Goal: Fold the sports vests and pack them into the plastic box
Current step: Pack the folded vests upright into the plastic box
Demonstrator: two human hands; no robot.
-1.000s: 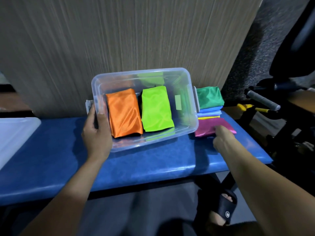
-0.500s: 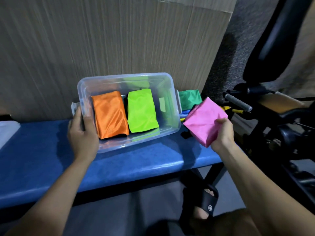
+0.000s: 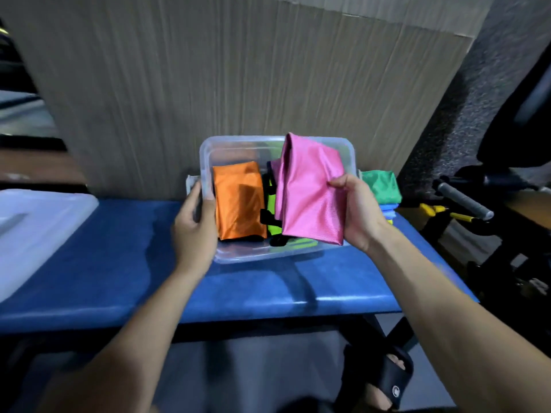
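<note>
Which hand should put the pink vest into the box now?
Right hand: it already grips the pink vest over the plastic box, while the left hand steadies its end.

Blue padded bench (image 3: 119,263); wood-grain panel (image 3: 238,84) behind; grey carpeted wall (image 3: 477,114) right; dim light.
</note>
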